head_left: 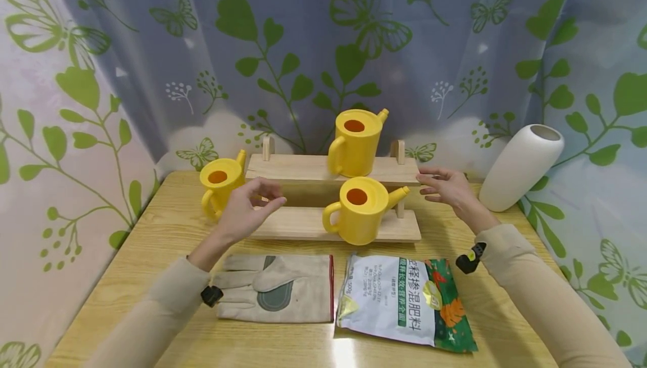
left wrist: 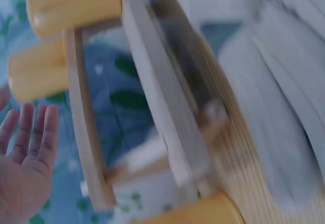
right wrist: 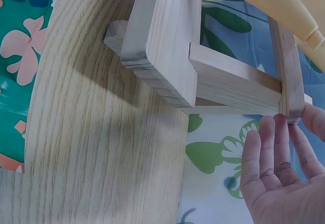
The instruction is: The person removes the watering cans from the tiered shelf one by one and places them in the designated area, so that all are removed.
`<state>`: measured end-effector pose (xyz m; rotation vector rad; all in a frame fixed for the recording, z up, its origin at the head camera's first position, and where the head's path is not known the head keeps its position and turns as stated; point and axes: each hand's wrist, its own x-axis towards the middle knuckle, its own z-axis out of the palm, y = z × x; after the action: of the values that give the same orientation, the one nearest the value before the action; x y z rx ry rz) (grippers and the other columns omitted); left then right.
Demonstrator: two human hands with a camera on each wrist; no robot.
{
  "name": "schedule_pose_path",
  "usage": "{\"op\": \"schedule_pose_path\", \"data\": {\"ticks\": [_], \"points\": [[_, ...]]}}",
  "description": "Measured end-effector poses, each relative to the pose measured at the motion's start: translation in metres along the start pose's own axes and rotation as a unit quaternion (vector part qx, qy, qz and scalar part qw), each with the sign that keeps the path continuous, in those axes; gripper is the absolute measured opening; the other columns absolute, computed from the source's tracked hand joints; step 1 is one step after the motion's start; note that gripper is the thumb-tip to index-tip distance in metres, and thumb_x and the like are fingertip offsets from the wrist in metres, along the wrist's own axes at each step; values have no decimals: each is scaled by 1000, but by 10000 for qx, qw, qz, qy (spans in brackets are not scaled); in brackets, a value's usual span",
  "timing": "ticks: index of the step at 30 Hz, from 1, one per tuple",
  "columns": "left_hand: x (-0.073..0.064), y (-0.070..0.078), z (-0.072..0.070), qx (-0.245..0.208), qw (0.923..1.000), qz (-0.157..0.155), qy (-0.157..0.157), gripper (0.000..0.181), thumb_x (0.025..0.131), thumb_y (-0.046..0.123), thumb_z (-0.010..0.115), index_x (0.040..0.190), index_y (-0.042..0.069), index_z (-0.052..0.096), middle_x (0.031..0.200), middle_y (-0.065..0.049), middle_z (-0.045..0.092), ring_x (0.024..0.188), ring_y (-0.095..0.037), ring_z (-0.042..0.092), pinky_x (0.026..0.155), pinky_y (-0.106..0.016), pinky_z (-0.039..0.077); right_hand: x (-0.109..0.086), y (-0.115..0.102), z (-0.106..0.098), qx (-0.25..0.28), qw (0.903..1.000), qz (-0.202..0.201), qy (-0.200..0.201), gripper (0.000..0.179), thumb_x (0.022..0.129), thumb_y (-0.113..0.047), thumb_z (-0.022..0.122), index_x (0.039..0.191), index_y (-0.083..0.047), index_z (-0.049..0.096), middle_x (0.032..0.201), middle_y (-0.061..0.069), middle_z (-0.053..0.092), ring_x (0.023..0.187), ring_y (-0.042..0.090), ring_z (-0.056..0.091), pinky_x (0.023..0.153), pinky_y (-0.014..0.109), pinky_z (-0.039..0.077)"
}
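Note:
A two-tier wooden shelf (head_left: 298,168) stands on the table. One yellow watering can (head_left: 358,146) sits on its upper board, and another yellow watering can (head_left: 360,216) is on the lower board. A third yellow watering can (head_left: 216,180) stands left of the shelf, partly behind my left hand (head_left: 245,210). That hand hovers before the shelf's left end, holding nothing; its fingers look extended in the left wrist view. My right hand (head_left: 447,188) is at the right end of the upper board. In the right wrist view, its fingertips (right wrist: 281,122) appear to touch the board's corner.
A beige work glove (head_left: 308,295) lies flat in front of the shelf. To its right is a fertilizer bag (head_left: 384,300), white with green and orange. A white vase (head_left: 520,171) leans at the table's back right. Patterned curtains (head_left: 303,48) hang behind and at both sides.

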<state>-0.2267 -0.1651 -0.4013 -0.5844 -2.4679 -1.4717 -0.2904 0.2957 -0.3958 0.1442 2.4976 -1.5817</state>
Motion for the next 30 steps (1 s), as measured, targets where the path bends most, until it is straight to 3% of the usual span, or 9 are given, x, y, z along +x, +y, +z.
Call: {"op": "schedule_pose_path", "data": {"ticks": [6, 9, 13, 20, 25, 30], "points": [[6, 13, 36, -298, 9970, 48, -712, 29, 99, 18, 76, 124, 4, 70, 113, -13, 77, 100, -22, 72, 87, -31, 63, -1, -1, -1, -19, 10000, 5, -3, 65, 105, -43, 65, 158, -8, 48, 159, 20, 48, 92, 0, 69, 93, 26, 65], [6, 14, 51, -385, 9951, 56, -913, 28, 99, 17, 75, 124, 6, 70, 116, -14, 76, 103, -25, 72, 91, -41, 65, -1, -1, 0, -73, 10000, 12, -26, 67, 105, -45, 65, 158, -8, 47, 160, 20, 48, 94, 2, 69, 91, 23, 64], [6, 13, 65, -466, 9930, 3, -1089, 29, 99, 16, 75, 127, 7, 70, 117, -13, 76, 105, -28, 72, 92, -46, 65, 0, -1, 1, -46, 10000, 15, -8, 67, 105, -44, 65, 158, -7, 47, 158, 21, 49, 93, 2, 69, 87, 20, 64], [9, 14, 80, -738, 9884, -39, -1330, 32, 98, 18, 77, 128, 10, 71, 120, -12, 75, 108, -28, 71, 87, -36, 68, 0, -2, 1, 19, 10000, 28, -14, 66, 105, -43, 66, 158, -7, 48, 159, 20, 48, 92, 2, 70, 85, 19, 64], [12, 13, 84, -501, 9911, 1, -1237, 25, 98, 18, 77, 121, 10, 74, 111, -9, 78, 101, -22, 72, 76, -23, 64, 1, -2, 1, 45, 10000, 33, -35, 64, 105, -41, 65, 157, -8, 49, 159, 19, 47, 97, 5, 71, 86, 21, 64], [12, 14, 84, -321, 9925, -120, -1175, 20, 95, 17, 80, 114, 10, 76, 106, -7, 78, 98, -19, 72, 73, -22, 61, 0, -3, 0, 73, 10000, 40, -44, 62, 106, -40, 65, 157, -7, 49, 157, 18, 48, 97, 6, 72, 86, 21, 64]]}}
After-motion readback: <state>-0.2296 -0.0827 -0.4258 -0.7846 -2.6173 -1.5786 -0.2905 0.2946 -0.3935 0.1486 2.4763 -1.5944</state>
